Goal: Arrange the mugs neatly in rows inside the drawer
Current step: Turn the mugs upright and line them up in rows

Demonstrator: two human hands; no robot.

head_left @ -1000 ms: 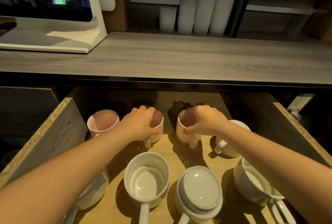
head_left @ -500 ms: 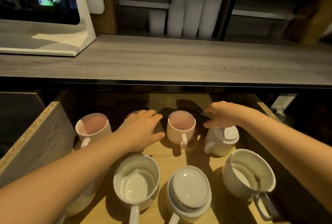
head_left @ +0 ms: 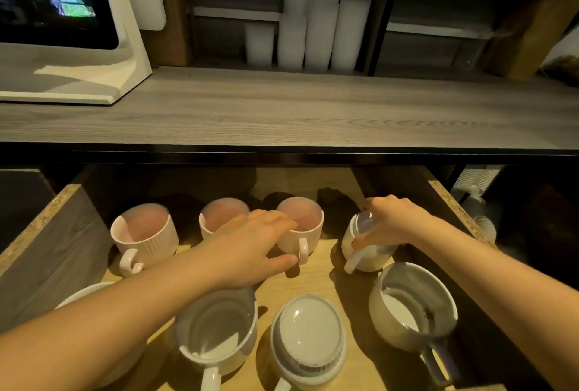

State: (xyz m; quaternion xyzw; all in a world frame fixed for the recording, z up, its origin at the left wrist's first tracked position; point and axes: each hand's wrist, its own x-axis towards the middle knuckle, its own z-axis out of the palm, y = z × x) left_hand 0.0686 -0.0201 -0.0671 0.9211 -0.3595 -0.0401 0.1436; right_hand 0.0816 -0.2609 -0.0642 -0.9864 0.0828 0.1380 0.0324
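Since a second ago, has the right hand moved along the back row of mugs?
Yes. The right hand has gone rightward, toward the drawer's right wall, off the pink mug onto the white mug.

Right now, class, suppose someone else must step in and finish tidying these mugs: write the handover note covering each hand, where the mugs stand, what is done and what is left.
Left hand: open, fingers spread, reaching between the middle and right pink mugs; holds nothing.
Right hand: closed over the white mug at the right end of the back row.
Back row in the drawer: three pink mugs upright, handles toward you, then that white mug.
Front row: large white mugs, one upside down, the rightmost angled, the leftmost mostly hidden by the arm.
Done: pink row looks lined up.
Left: seat the white mug, then probably straighten the front row.
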